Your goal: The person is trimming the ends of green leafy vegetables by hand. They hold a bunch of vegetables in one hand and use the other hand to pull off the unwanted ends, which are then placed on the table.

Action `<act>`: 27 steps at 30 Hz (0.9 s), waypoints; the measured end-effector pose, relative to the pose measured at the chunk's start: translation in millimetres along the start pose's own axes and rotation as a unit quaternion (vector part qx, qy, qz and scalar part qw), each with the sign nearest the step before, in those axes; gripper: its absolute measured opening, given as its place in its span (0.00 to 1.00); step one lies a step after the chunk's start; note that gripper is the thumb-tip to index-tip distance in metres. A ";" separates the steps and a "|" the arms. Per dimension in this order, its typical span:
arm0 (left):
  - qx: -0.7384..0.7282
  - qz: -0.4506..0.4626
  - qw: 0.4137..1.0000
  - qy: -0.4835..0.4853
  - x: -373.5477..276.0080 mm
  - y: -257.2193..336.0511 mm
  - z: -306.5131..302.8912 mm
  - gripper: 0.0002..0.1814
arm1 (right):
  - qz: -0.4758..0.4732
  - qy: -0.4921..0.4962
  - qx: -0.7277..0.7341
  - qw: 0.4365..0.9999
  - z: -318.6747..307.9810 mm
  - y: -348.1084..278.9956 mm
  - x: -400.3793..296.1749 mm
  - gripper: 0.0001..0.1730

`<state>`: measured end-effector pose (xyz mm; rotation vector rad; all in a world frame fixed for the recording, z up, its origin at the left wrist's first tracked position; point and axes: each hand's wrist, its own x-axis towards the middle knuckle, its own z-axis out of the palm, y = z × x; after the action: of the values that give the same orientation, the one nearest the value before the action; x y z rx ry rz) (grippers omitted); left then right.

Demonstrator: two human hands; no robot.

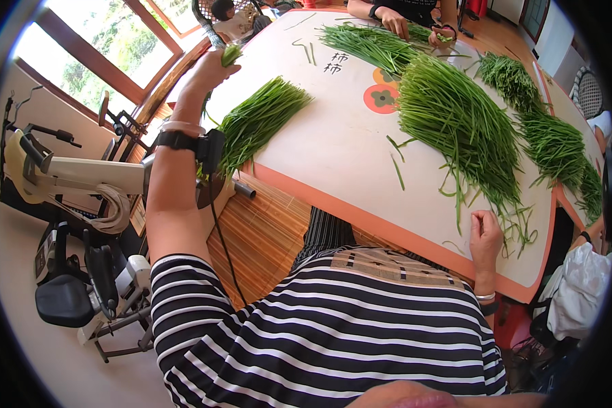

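Note:
My left hand [211, 71] is raised over the table's far left side, its fingers wrapped round a small bunch of garlic chives [231, 55] whose cut ends show above the fist. Below and beside that wrist, a neat bundle of chives [265, 117] lies across the table's left edge. My right hand [486, 234] is curled closed at the near right edge, and I see nothing between its fingers. Just beyond it spreads a large heap of chives [454, 117], with loose leaves [520, 232] scattered around its near end.
The white table [331, 158] has an orange border. Across it, a co-worker's hands [395, 23] handle more chives [372, 46]. Further piles [551, 143] line the right side. Exercise equipment [92, 173] stands left; a child sits in a chair [234, 23] beyond.

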<state>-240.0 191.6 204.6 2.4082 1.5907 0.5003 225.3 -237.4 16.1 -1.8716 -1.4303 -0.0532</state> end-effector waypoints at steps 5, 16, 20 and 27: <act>0.122 -0.019 0.992 0.000 44.0 -42.7 64.8 0.32 | 0.007 -0.011 -0.037 0.999 1.2 -3.8 1.6 0.01; 0.057 -0.069 0.986 -0.144 62.2 -55.7 135.5 0.52 | 0.032 -0.003 -0.051 0.998 1.9 -5.9 -0.6 0.02; -0.012 -0.039 0.996 -0.084 59.4 -64.2 130.8 0.46 | 0.023 0.012 -0.061 0.998 2.4 -11.2 2.5 0.02; 0.103 -0.052 0.993 -0.037 78.7 -99.8 152.1 0.44 | 0.013 0.023 -0.064 0.998 2.7 -14.3 6.9 0.03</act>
<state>-236.6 304.8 41.9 2.4396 1.8034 0.2345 214.8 -229.1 25.1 -1.9799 -1.4004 -0.1774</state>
